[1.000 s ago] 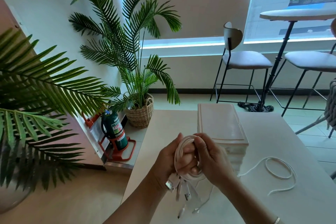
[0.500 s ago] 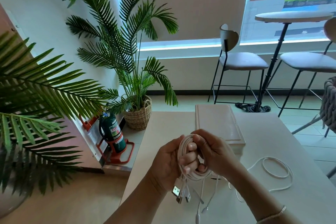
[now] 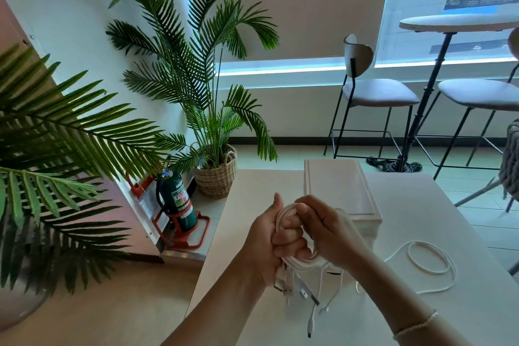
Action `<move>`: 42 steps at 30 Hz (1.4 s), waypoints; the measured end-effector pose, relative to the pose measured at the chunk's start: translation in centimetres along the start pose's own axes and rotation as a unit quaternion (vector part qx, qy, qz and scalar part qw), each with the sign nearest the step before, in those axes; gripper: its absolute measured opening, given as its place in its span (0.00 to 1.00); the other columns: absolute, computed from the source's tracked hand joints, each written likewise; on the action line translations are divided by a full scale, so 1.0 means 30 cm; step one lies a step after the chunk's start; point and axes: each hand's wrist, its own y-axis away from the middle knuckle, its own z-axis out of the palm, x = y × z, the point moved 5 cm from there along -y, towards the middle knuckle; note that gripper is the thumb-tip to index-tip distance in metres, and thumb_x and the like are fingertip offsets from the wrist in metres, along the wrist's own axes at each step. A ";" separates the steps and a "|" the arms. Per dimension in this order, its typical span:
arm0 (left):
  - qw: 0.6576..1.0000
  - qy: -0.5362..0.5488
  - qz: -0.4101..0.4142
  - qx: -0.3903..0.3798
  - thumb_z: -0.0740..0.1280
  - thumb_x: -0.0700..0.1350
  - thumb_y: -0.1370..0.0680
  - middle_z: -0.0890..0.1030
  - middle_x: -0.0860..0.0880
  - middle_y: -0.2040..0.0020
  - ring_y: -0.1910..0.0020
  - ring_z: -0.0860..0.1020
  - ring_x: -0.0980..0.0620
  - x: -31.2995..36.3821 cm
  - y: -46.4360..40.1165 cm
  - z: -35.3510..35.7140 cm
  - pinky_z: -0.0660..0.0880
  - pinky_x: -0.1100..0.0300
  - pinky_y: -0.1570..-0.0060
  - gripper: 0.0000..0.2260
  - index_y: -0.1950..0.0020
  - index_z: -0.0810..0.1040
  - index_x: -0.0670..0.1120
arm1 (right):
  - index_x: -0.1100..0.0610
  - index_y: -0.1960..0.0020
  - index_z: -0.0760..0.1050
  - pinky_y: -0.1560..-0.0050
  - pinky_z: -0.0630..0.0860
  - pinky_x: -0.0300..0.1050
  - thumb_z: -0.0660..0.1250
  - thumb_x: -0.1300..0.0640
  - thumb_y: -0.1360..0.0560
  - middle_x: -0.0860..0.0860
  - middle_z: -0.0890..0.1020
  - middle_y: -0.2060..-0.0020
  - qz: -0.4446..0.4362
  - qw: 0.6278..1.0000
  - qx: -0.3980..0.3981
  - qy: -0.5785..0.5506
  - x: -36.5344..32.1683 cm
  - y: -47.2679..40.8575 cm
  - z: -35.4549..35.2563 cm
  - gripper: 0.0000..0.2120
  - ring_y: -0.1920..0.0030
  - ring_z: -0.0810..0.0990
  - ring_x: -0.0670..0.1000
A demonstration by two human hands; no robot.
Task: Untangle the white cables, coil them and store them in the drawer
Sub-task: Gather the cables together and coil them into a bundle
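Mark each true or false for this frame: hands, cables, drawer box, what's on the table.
1. Both hands hold the coiled cable bundle. True: the left hand and right hand both grip it.
2. A second cable lies loose on the table. True, to the right of the hands.
3. The bundle is already in the drawer box. False: it is held above the table, in front of the box.
4. The connectors are tucked into the coil. False: several hang free below the hands.
5. The fire extinguisher stands on the table. False: it stands on the floor, left of the table.
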 end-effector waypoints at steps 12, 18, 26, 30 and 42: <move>0.983 -0.063 0.061 0.160 0.63 0.57 0.29 0.58 0.54 0.86 0.88 0.54 0.60 0.045 0.008 -0.029 0.55 0.70 0.82 0.21 0.77 0.62 0.48 | 0.47 0.57 0.82 0.63 0.64 0.44 0.58 0.43 0.28 0.62 0.73 0.59 0.159 0.921 -0.018 -0.355 0.078 0.001 0.090 0.15 0.58 0.68 0.60; 0.981 -0.075 0.086 0.156 0.63 0.48 0.28 0.57 0.54 0.85 0.87 0.54 0.60 0.049 -0.001 -0.018 0.57 0.71 0.82 0.18 0.75 0.61 0.48 | 0.54 0.61 0.79 0.62 0.70 0.51 0.57 0.42 0.28 0.63 0.74 0.64 0.163 0.934 0.043 -0.316 0.106 -0.023 0.092 0.18 0.62 0.71 0.59; 0.983 -0.106 0.102 0.106 0.59 0.54 0.26 0.63 0.53 0.82 0.86 0.59 0.61 0.065 -0.013 0.008 0.60 0.70 0.83 0.18 0.67 0.78 0.43 | 0.51 0.59 0.77 0.47 0.76 0.59 0.51 0.48 0.20 0.54 0.81 0.62 0.149 0.966 0.080 -0.193 0.114 -0.025 0.076 0.19 0.55 0.81 0.55; 0.984 -0.081 0.120 0.102 0.58 0.53 0.26 0.61 0.54 0.83 0.85 0.58 0.62 0.070 -0.021 0.009 0.57 0.70 0.83 0.21 0.59 0.83 0.38 | 0.51 0.55 0.77 0.60 0.76 0.49 0.50 0.49 0.20 0.49 0.81 0.68 0.151 0.941 0.062 -0.296 0.102 -0.018 0.092 0.18 0.63 0.79 0.51; 0.978 -0.087 0.141 0.130 0.57 0.54 0.25 0.61 0.55 0.84 0.86 0.58 0.62 0.116 -0.016 -0.010 0.57 0.69 0.84 0.23 0.51 0.77 0.34 | 0.57 0.57 0.71 0.80 0.61 0.33 0.50 0.51 0.19 0.46 0.70 0.79 0.169 0.948 0.071 -0.259 0.121 0.007 0.098 0.15 0.81 0.65 0.41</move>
